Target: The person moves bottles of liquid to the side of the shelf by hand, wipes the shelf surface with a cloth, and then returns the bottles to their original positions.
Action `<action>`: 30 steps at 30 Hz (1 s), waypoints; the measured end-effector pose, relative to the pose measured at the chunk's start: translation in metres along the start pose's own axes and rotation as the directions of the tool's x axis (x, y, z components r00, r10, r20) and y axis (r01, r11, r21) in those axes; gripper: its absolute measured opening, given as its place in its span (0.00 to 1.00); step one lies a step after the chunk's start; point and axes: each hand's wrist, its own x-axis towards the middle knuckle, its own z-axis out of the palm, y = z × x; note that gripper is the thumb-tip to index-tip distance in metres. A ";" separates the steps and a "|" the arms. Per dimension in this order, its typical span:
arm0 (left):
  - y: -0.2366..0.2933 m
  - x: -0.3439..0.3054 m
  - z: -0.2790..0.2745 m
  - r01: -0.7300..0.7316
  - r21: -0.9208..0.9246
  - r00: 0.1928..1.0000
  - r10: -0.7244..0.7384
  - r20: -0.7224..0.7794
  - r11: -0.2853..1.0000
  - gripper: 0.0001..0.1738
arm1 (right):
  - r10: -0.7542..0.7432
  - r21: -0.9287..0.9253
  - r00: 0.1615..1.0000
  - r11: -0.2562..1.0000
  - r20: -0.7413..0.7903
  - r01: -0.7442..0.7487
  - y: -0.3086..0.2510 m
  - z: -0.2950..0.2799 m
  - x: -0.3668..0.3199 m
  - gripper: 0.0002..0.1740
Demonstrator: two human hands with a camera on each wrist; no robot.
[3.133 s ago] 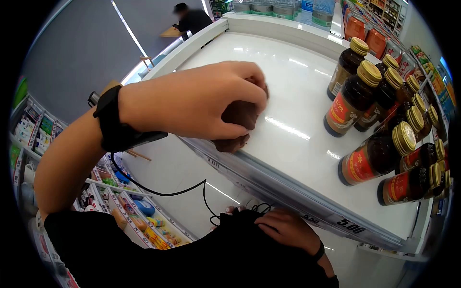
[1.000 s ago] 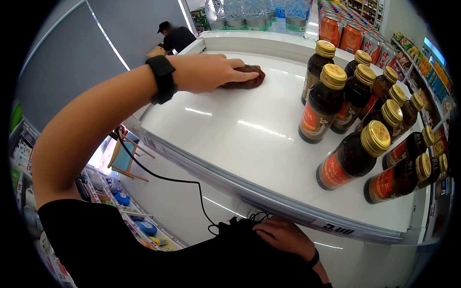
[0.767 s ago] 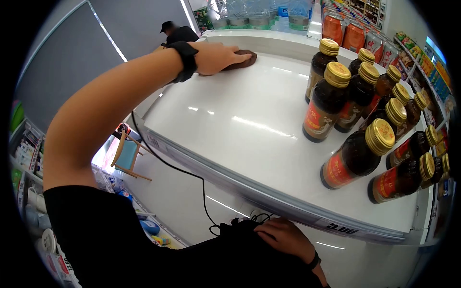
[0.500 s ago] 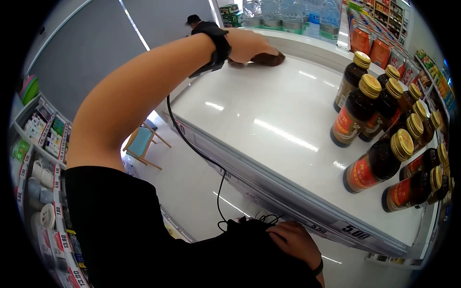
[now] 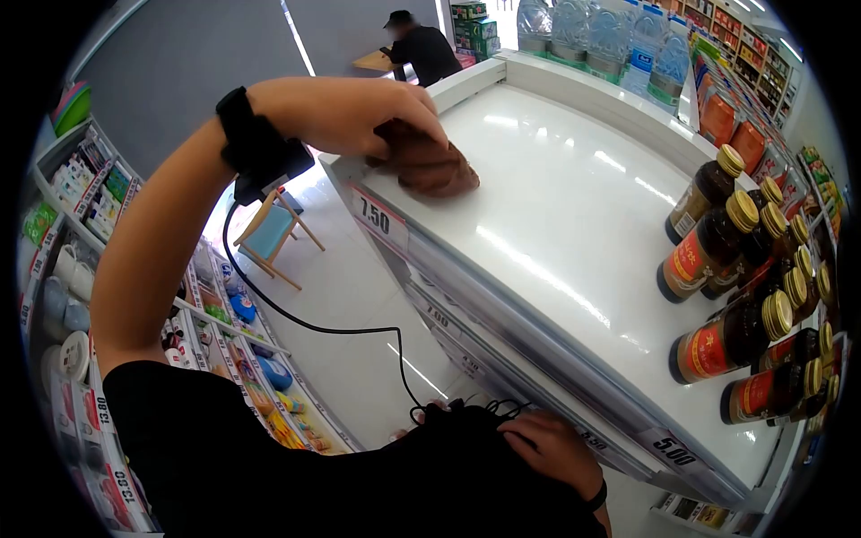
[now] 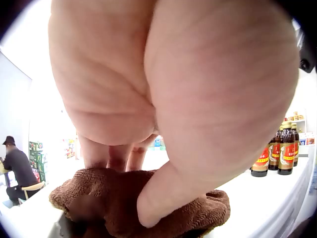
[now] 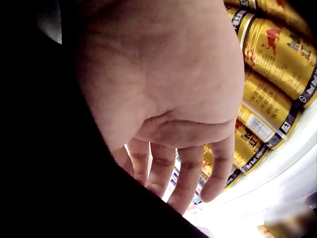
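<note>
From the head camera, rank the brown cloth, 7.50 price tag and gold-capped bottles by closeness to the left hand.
1. brown cloth, gripped by the left hand.
2. 7.50 price tag, on the shelf edge just below.
3. gold-capped bottles, shelf's far right.

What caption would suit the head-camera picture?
Left hand holds a bunched brown cloth on the white shelf corner; gold-capped bottles stand farther right.

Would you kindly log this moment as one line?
left hand: grips brown terry cloth at white shelf corner | right hand: rests on black clothing
</note>
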 end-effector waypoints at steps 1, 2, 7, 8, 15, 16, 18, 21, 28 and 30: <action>0.001 -0.004 0.001 0.008 -0.004 1.000 -0.008 -0.005 1.000 0.27 | -0.004 -0.004 1.000 1.000 0.009 0.004 -0.001 -0.001 0.002 0.08; 0.002 -0.009 0.003 0.095 0.004 0.995 -0.095 -0.040 0.995 0.26 | -0.008 -0.013 1.000 1.000 0.026 0.009 -0.003 -0.003 0.004 0.08; 0.005 -0.015 0.007 0.242 0.193 0.970 -0.234 -0.066 0.951 0.26 | -0.025 -0.009 0.997 1.000 0.070 0.026 -0.002 -0.005 0.011 0.08; 0.007 -0.013 0.008 0.279 0.202 0.960 -0.280 -0.026 0.939 0.26 | -0.012 0.003 0.997 1.000 0.081 0.012 -0.002 -0.006 0.012 0.08; 0.017 -0.005 0.009 0.147 0.317 0.979 -0.182 0.086 0.937 0.23 | 0.002 0.011 0.996 1.000 0.089 -0.003 0.000 -0.007 0.012 0.09; 0.016 -0.002 0.009 0.145 0.318 0.979 -0.182 0.087 0.937 0.23 | 0.002 0.013 0.996 1.000 0.088 -0.003 0.000 -0.008 0.012 0.09; 0.015 0.005 0.009 0.112 0.340 0.975 -0.169 0.142 0.934 0.22 | 0.014 0.033 0.996 0.999 0.091 -0.017 0.001 -0.010 0.012 0.09; 0.016 0.010 0.013 0.111 0.369 0.975 -0.172 0.138 0.923 0.20 | -0.031 0.025 0.998 0.999 0.049 0.030 0.005 -0.010 0.011 0.09; 0.021 0.032 0.015 0.168 0.455 0.953 -0.262 0.152 0.875 0.12 | 0.018 0.077 0.999 0.997 0.044 -0.022 0.004 -0.017 0.010 0.08; 0.006 0.042 0.022 0.110 0.559 0.974 -0.201 0.104 0.822 0.09 | 0.025 0.102 0.999 0.994 0.026 -0.027 0.005 -0.017 0.010 0.08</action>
